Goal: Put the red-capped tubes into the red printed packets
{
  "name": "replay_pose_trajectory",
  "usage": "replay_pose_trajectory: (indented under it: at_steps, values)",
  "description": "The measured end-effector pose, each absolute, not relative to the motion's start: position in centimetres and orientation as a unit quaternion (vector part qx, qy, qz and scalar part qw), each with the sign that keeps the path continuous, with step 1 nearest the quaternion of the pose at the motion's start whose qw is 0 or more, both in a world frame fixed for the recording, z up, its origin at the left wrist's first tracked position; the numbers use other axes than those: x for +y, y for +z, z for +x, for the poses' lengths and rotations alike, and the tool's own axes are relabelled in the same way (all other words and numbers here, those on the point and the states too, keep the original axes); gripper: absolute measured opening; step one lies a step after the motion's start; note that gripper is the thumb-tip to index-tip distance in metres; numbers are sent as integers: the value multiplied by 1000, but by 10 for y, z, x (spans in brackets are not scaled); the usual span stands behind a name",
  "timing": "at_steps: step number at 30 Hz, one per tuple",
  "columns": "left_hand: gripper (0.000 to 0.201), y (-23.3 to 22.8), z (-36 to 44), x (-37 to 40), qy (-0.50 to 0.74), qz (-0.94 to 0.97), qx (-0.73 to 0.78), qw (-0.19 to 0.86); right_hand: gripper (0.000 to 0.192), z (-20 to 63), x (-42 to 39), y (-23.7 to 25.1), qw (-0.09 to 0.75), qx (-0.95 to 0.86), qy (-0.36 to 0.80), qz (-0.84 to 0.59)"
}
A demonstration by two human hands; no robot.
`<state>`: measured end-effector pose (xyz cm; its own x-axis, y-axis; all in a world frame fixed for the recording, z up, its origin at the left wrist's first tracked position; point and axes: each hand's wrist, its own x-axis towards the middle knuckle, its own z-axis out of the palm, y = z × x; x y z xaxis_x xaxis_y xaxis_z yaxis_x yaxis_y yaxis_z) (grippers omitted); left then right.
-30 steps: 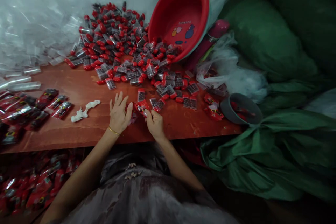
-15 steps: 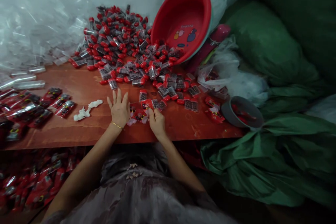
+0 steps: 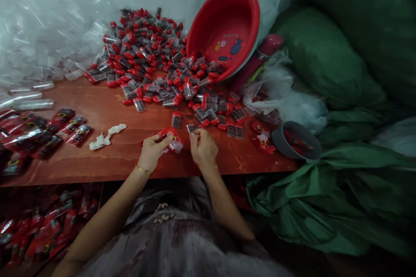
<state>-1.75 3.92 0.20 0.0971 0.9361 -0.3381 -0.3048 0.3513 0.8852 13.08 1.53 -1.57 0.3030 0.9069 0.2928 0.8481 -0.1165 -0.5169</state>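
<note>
My left hand (image 3: 152, 150), a gold bangle at its wrist, pinches a red printed plastic packet (image 3: 169, 132) between thumb and fingers. More red and clear wrapping lies beneath it on the tabletop. To the right, my right hand (image 3: 204, 150) has its fingers closed around a small clear bottle (image 3: 190, 128) with dark contents; its other end is hidden by the fingers. A single red-capped bottle (image 3: 176, 120) lies just beyond both hands. Behind it spreads a large heap of similar bottles (image 3: 146, 52).
A red basin (image 3: 238, 17) leans on its side behind the heap. Filled red packets (image 3: 32, 134) and crumpled white tissue (image 3: 107, 137) lie left. A grey bowl (image 3: 295, 140), loose red packets (image 3: 262, 137) and green sacks (image 3: 341, 56) are right. Clear plastic sleeves (image 3: 48, 21) pile up at back left.
My left hand has gone from lying flat with spread fingers to pinching the red packet. My right hand has let go of the packet, moved slightly right and closed on a small bottle.
</note>
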Motion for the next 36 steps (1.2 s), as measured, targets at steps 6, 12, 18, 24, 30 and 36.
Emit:
replay_pose_trajectory:
  at_steps: [6,12,18,24,30,36]
  values:
    - [42,0,-15,36,443,316,517,661,42,156,28,-17,116,-554,46,-823]
    - [43,2,-23,28,423,258,514,700,38,183,9,-37,253,-555,99,-786]
    - [50,4,-26,24,412,224,520,714,43,209,-10,-53,365,-475,208,-773]
    - [52,4,-29,23,407,241,538,697,51,221,-31,-35,178,-452,114,-867]
    - [53,4,-26,22,385,241,546,704,63,230,-32,-34,120,-604,-16,-787]
    - [50,4,-24,19,381,239,532,717,35,245,-19,-48,151,-664,13,-732]
